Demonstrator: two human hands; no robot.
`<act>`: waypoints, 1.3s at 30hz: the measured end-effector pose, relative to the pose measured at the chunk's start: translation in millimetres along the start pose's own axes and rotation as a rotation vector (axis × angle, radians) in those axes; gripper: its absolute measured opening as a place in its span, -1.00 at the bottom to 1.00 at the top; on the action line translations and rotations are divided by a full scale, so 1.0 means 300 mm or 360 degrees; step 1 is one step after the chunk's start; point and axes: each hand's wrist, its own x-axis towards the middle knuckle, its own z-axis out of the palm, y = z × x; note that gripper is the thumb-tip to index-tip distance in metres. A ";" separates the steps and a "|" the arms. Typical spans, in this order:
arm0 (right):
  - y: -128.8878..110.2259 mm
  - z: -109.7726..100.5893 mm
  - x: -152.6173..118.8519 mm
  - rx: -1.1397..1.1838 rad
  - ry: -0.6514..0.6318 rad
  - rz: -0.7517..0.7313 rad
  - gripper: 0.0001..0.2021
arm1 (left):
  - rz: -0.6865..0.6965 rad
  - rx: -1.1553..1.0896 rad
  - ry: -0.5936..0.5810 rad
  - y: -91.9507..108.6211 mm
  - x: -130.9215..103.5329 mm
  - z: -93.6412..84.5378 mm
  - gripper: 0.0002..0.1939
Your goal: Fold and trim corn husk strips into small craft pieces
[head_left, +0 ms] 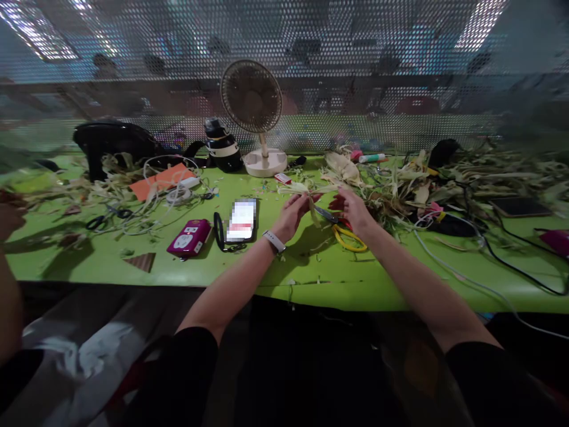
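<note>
Nearest, bare forearms in short black sleeves are reached over a green tabletop (275,273); a pale watch band (274,241) is worn on the L wrist. At the L edge another person's arm (9,279) is seen.

Along the near side a brown striped triangular scrap (141,261) is laid, then a purple device (189,238) w/ white markings on top – too small to be read. Next to it, a phone (242,220) is set down lit, its screen pixelated, so no txt can be made out; a black strap (217,232) is left beside it.

Mid-table, pale husk strips (291,188) are pinched in the left hand (293,213), its fingers closed on them. Scissors (328,214) w/ dark blades are seen at the right hand (355,213), fingers curled; whether they're gripped can't be told. Just below, a yellow loop (351,248) is seen, poss. part of the scissors.

To the R, husks (400,196) are heaped; to the L, an orange sheet (164,179) is crossed by a white cable (180,193).

Farther back, a black bag (118,142), a dark bottle (221,145) – marks on its white band not legible – and a fan (251,96) are stood before a perforated screen (178,35).
</note>
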 end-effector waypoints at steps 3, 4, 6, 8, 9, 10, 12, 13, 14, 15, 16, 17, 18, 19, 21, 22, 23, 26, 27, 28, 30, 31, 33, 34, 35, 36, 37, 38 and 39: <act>0.019 0.044 -0.037 -0.0187 -0.0357 0.0031 -0.60 | 0.0049 0.0029 0.0028 -0.010 0.001 0.001 -0.82; 0.026 0.060 -0.051 -0.0254 -0.0411 -0.0024 -0.58 | 0.0060 0.0047 0.0019 -0.013 0.001 0.001 -0.79; 0.041 0.085 -0.074 -0.0334 -0.0538 -0.0100 -0.53 | 0.0077 0.0082 -0.0005 -0.018 0.003 -0.001 -0.74; 0.052 0.095 -0.085 -0.0352 -0.0583 -0.0165 -0.50 | 0.0092 0.0099 -0.0008 -0.019 0.006 -0.003 -0.73; 0.055 0.094 -0.087 -0.0349 -0.0581 -0.0186 -0.49 | 0.0096 0.0103 0.0003 -0.018 0.009 -0.004 -0.75; 0.056 0.090 -0.086 -0.0344 -0.0566 -0.0198 -0.50 | 0.0101 0.0105 0.0021 -0.016 0.011 -0.006 -0.76; 0.053 0.074 -0.079 -0.0346 -0.0568 -0.0173 -0.55 | 0.0101 0.0120 0.0052 -0.012 0.016 -0.011 -0.79; 0.049 0.066 -0.075 -0.0362 -0.0596 -0.0145 -0.57 | 0.0099 0.0135 0.0058 -0.011 0.018 -0.014 -0.79; 0.045 0.059 -0.070 -0.0397 -0.0633 -0.0124 -0.59 | 0.0100 0.0150 0.0056 -0.010 0.019 -0.017 -0.79; 0.040 0.053 -0.065 -0.0445 -0.0676 -0.0111 -0.60 | 0.0100 0.0168 0.0048 -0.009 0.020 -0.020 -0.79; 0.036 0.049 -0.061 -0.0497 -0.0719 -0.0106 -0.61 | 0.0096 0.0188 0.0041 -0.008 0.020 -0.022 -0.79; 0.031 0.047 -0.059 -0.0539 -0.0752 -0.0101 -0.62 | 0.0088 0.0209 0.0030 -0.007 0.020 -0.024 -0.79; 0.026 0.046 -0.058 -0.0566 -0.0775 -0.0090 -0.62 | 0.0074 0.0229 0.0018 -0.005 0.019 -0.025 -0.79; 0.020 0.045 -0.058 -0.0580 -0.0787 -0.0074 -0.62 | 0.0053 0.0244 0.0002 -0.002 0.017 -0.025 -0.79; 0.004 0.040 -0.065 -0.0630 -0.0770 -0.0070 -0.59 | 0.0010 0.0249 -0.0022 0.005 0.013 -0.022 -0.79; -0.006 0.035 -0.070 -0.0680 -0.0708 -0.0123 -0.58 | -0.0009 0.0239 -0.0028 0.010 0.010 -0.019 -0.79; -0.017 0.027 -0.074 -0.0744 -0.0597 -0.0234 -0.56 | -0.0030 0.0229 -0.0033 0.014 0.006 -0.016 -0.78; -0.044 0.002 -0.081 -0.0786 0.0028 -0.0779 -0.57 | -0.0097 0.0275 -0.0087 0.023 -0.007 -0.006 -0.76; -0.047 -0.003 -0.079 -0.0760 0.0187 -0.0916 -0.60 | -0.0103 0.0328 -0.0120 0.024 -0.012 -0.003 -0.74; -0.044 -0.005 -0.074 -0.0737 0.0265 -0.0982 -0.63 | -0.0088 0.0396 -0.0151 0.023 -0.017 0.000 -0.72; -0.027 0.003 -0.061 -0.0724 0.0169 -0.0900 -0.64 | -0.0013 0.0545 -0.0210 0.018 -0.023 0.004 -0.66; -0.013 0.012 -0.055 -0.0701 0.0058 -0.0763 -0.61 | 0.0029 0.0615 -0.0242 0.015 -0.025 0.005 -0.63; 0.013 0.032 -0.045 -0.0527 -0.0156 -0.0471 -0.51 | 0.0075 0.0737 -0.0331 0.008 -0.026 0.005 -0.57; 0.023 0.041 -0.043 -0.0389 -0.0201 -0.0431 -0.51 | 0.0077 0.0783 -0.0382 0.005 -0.025 0.003 -0.55; 0.030 0.048 -0.043 -0.0280 -0.0190 -0.0466 -0.53 | 0.0077 0.0819 -0.0424 0.003 -0.023 0.001 -0.54; 0.034 0.052 -0.044 -0.0217 -0.0146 -0.0530 -0.55 | 0.0078 0.0849 -0.0458 0.002 -0.021 -0.003 -0.54; 0.035 0.054 -0.046 -0.0176 -0.0099 -0.0593 -0.58 | 0.0079 0.0874 -0.0484 0.002 -0.018 -0.006 -0.53; 0.035 0.054 -0.047 -0.0166 -0.0055 -0.0637 -0.60 | 0.0080 0.0898 -0.0497 0.002 -0.015 -0.010 -0.54; 0.033 0.052 -0.047 -0.0168 -0.0028 -0.0649 -0.60 | 0.0077 0.0924 -0.0501 0.002 -0.013 -0.013 -0.54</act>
